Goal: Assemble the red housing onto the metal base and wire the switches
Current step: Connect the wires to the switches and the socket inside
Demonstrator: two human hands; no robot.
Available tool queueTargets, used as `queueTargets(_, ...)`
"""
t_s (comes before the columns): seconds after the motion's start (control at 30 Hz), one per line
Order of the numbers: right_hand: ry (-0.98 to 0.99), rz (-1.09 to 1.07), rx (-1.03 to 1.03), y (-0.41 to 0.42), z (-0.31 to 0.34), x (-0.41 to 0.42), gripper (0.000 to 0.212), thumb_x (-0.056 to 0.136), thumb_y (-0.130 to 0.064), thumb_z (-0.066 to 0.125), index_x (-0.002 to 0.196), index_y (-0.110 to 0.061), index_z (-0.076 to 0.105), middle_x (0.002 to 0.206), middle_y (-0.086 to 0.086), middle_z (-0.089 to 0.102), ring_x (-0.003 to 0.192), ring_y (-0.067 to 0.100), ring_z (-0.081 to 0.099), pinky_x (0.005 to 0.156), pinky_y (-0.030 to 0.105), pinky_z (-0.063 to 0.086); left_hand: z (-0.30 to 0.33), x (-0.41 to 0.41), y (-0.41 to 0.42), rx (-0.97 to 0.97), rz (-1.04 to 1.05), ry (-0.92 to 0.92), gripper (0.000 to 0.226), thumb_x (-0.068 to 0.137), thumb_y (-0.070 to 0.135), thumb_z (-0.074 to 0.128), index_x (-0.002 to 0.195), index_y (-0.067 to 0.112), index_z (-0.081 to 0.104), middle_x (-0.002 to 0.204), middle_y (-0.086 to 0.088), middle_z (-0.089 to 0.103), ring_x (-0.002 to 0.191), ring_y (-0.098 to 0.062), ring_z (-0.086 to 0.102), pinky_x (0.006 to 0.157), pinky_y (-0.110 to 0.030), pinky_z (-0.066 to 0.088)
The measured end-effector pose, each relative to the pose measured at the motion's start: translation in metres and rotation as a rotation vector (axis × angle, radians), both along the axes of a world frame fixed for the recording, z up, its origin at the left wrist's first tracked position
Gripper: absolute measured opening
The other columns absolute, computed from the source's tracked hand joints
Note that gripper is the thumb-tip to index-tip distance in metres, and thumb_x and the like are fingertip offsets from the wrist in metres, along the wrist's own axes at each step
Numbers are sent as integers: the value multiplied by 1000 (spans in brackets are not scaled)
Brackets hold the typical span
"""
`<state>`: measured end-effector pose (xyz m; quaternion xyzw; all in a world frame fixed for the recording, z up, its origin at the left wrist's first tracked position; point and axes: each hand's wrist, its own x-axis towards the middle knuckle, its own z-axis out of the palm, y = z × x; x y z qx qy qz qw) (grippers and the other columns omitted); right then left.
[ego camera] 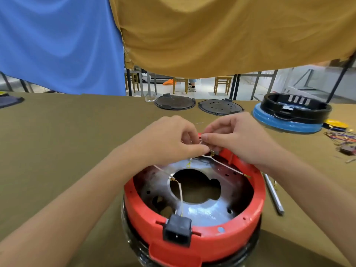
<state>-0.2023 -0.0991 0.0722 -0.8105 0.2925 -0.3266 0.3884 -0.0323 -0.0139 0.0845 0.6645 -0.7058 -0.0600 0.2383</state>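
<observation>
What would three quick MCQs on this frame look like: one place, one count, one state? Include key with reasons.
1. Where is the black power socket mounted?
A. Near rim of the red housing
B. Far rim
C. Loose on the table

2. How many dark round lids lie at the table's far edge?
A. One
B. Two
C. Four

3. What are the hands doing?
A. Resting flat on the table
B. Both pinching the white wire at the far rim
C. Lifting the housing

Key: 1 A, the socket sits in the rim nearest the camera. 2 B, two lie side by side. 3 B, left hand and right hand meet fingertip to fingertip on the wire.
</observation>
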Motion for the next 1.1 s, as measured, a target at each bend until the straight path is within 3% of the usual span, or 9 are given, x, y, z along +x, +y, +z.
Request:
queueTargets(0.13, -16, 9, 39, -4, -3, 0, 1, 85, -14, 75, 86, -14, 77, 70, 3, 75, 61, 14, 67, 65, 28, 57, -9, -2, -9, 11, -20, 131, 12, 87, 25, 72, 75, 23, 74, 65, 11, 72, 56, 5, 61, 58, -14, 46)
queueTargets(0.27, 14, -180, -189, -15, -7, -1, 13, 90, -20, 68, 95, -28, 77, 83, -17, 73, 79, -8, 65, 70, 6, 48, -14, -2, -9, 44, -2, 73, 19, 88, 25, 70, 70, 25, 73, 58, 16, 68, 49, 7, 56, 51, -7, 38)
queueTargets(0.33, 126, -149, -150, -16, -11, 0, 18, 92, -21, 65, 105, -30, 75, 91, -16, 73, 86, -3, 67, 77, 15, 54, -16, -5, -9, 45, 22, 3, 17, 88, 26, 69, 72, 26, 75, 60, 16, 68, 52, 7, 56, 55, -9, 41)
queueTargets(0.4, 185, -112, -73, -15, -16, 0, 22, 94, -19, 63, 110, -29, 73, 92, -8, 75, 88, 10, 71, 79, 30, 58, -17, -6, -9, 38, 44, -48, 14, 89, 28, 68, 79, 25, 77, 68, 16, 70, 53, 6, 56, 66, -20, 50)
queueTargets(0.67, 167, -138, -45, -11, -18, -1, 23, 95, -19, 63, 113, -29, 73, 94, -12, 74, 85, -2, 67, 70, 8, 49, -17, -6, -9, 31, 48, -52, 13, 87, 21, 67, 78, 24, 76, 56, 15, 68, 57, 5, 61, 64, -20, 51)
queueTargets(0.73, 171, -137, -50, -10, -17, -2, 24, 95, -19, 62, 114, -29, 72, 95, -15, 73, 87, -3, 66, 68, 5, 46, -18, -7, -10, 27, 48, -29, 17, 85, 18, 66, 73, 24, 76, 55, 17, 67, 54, 8, 59, 57, -12, 46)
queueTargets(0.87, 174, -140, -59, -9, -18, -2, 25, 95, -20, 62, 116, -29, 72, 98, -19, 70, 89, -6, 64, 68, 3, 43, -19, -10, -11, 45, 44, 70, 23, 85, 16, 65, 65, 22, 74, 53, 17, 67, 47, 5, 59, 50, -6, 42)
queueTargets(1.0, 172, -137, -59, -9, -18, -2, 25, 95, -20, 62, 115, -30, 72, 98, -19, 70, 89, -7, 63, 63, 0, 42, -18, -9, -15, 154, 120, 218, 20, 84, 21, 66, 67, 19, 76, 60, 8, 71, 49, -7, 59, 57, -27, 53)
queueTargets(1.1, 163, -132, -53, -8, -18, -3, 25, 95, -19, 62, 116, -28, 72, 100, -17, 71, 93, -3, 64, 71, 4, 44, -17, -10, -15, 356, 191, 495, 15, 85, 15, 66, 76, 9, 76, 67, -4, 74, 41, -10, 49, 38, -19, 40)
